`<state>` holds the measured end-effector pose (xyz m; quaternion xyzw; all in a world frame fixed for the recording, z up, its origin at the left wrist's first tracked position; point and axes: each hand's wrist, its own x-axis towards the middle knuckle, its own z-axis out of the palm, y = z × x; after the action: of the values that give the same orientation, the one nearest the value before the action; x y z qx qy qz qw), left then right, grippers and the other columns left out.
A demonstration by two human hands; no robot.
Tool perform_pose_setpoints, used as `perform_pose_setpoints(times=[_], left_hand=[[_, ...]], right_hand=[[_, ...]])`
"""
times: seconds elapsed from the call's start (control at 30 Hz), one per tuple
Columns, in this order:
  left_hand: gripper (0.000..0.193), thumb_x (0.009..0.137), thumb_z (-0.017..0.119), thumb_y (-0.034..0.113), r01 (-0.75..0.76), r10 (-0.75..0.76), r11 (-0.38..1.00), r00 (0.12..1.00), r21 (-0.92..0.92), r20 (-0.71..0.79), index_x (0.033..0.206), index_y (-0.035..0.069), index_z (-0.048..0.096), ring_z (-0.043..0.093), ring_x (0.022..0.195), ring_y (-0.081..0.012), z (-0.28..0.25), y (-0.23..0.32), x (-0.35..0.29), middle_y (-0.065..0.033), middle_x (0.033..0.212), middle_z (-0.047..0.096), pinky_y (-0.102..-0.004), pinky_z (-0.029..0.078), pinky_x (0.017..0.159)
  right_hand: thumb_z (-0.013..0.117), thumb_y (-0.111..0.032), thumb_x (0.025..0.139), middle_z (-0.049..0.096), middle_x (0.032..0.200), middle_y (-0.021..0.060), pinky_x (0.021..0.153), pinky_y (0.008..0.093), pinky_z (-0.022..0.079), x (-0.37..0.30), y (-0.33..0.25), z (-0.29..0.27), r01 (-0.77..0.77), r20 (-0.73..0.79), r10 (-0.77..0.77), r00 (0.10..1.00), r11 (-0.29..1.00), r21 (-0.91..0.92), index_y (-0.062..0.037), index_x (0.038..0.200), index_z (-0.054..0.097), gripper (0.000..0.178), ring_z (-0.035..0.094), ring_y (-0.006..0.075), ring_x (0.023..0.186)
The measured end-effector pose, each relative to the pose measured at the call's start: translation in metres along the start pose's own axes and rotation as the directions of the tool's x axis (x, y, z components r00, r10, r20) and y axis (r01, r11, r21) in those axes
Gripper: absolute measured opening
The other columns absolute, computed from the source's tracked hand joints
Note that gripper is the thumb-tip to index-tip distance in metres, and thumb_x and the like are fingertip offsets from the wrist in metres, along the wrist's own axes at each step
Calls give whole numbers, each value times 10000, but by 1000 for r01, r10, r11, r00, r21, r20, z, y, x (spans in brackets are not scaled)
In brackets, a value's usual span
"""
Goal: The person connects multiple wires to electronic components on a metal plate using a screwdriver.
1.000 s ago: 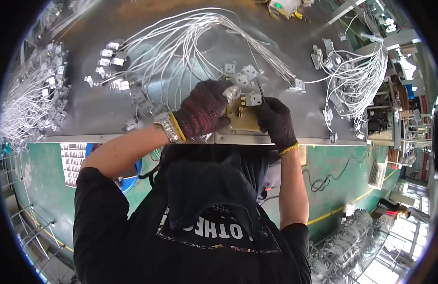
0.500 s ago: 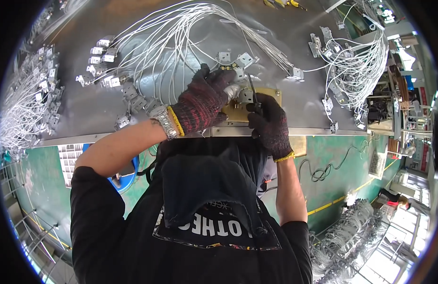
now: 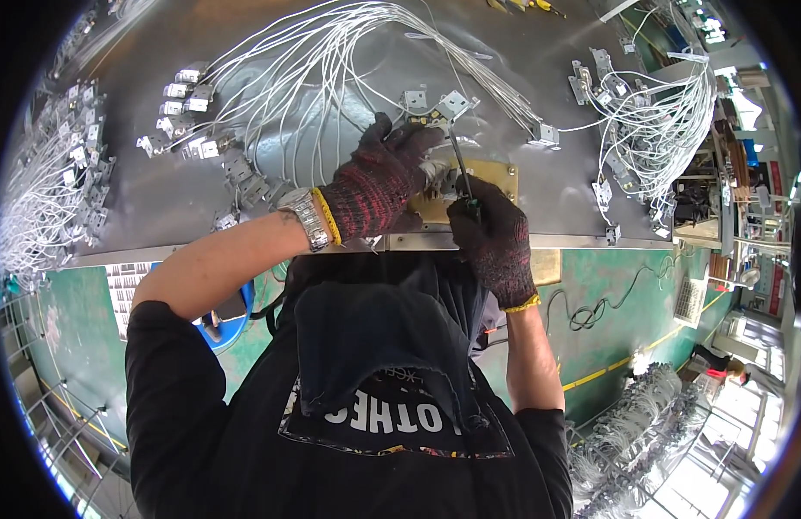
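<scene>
My left hand [image 3: 379, 186], in a dark red-and-black knit glove, reaches over a brass-coloured plate [image 3: 502, 176] at the table's front edge. Its fingers are bent and closed about a small silver metal bracket [image 3: 450, 183] on that plate, which they partly hide. In my right hand [image 3: 495, 238], gloved likewise, is a screwdriver [image 3: 458, 154], its thin dark shaft pointing up and away from me beside the bracket. Just beyond my left fingertips lie loose brackets [image 3: 453, 105] with wires.
A bundle of white wires [image 3: 366, 17] arches across the metal tabletop [image 3: 539, 52], ending in brackets at the left. Further heaps of wired brackets lie at the far left [image 3: 50, 182] and right [image 3: 656, 143]. Yellow-handled tools [image 3: 530, 5] lie at the back. A blue container [image 3: 231, 333] stands below the table.
My right hand has dropped slightly and turned a little, with the screwdriver still in it. My left hand has shifted slightly right and now covers more of the bracket.
</scene>
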<state>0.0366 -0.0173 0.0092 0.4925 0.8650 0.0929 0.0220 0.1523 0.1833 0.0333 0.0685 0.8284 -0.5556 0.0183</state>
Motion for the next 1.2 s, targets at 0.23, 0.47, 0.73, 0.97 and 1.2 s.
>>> perform_pose_setpoints(times=[0.23, 0.47, 0.73, 0.97, 1.2], left_hand=[[835, 688, 824, 557, -1, -5, 999, 987, -38, -161, 1370, 113, 633, 374, 1454, -376, 13, -5, 0, -167, 1560, 408, -627, 232, 1197], [767, 695, 825, 521, -13, 6, 998, 993, -57, -120, 1337, 136, 657, 494, 1317, -356, -10, -7, 15, -130, 1406, 546, -562, 331, 1137], [678, 736, 815, 475, -122, 71, 977, 960, -178, -269, 1279, 102, 654, 680, 975, -420, 40, 0, 20, -195, 1133, 693, -517, 543, 849], [464, 747, 819, 353, -239, 149, 940, 930, -244, -337, 1119, 112, 679, 687, 1010, -396, 26, 16, 31, -179, 1053, 712, -476, 563, 888], [462, 802, 747, 478, -184, 107, 946, 955, -269, -277, 1073, 104, 716, 695, 971, -372, 25, 3, 39, -164, 1007, 725, -462, 555, 857]], right_hand=[[650, -18, 925, 685, 1028, 60, 590, 247, 540, 1, 3, 0, -95, 67, 88, 994, 989, 114, -23, 1397, 579, 477, 588, 64, 717], [663, -25, 941, 698, 1136, 87, 720, 269, 571, -2, 3, 1, 20, 39, -28, 999, 983, 182, -8, 1411, 561, 482, 647, 108, 857], [684, -74, 931, 697, 1270, 203, 991, 384, 540, -14, 12, 15, 161, 72, -163, 984, 986, 41, -56, 1403, 601, 479, 687, 328, 1184], [699, -52, 932, 693, 1285, 163, 981, 357, 535, -24, 22, 0, 209, 88, -206, 974, 978, -14, -57, 1441, 571, 525, 681, 239, 1171], [712, -34, 937, 696, 1277, 120, 943, 314, 527, -7, 65, 3, 247, 140, -269, 953, 956, 156, -27, 1505, 497, 608, 656, 172, 1088]])
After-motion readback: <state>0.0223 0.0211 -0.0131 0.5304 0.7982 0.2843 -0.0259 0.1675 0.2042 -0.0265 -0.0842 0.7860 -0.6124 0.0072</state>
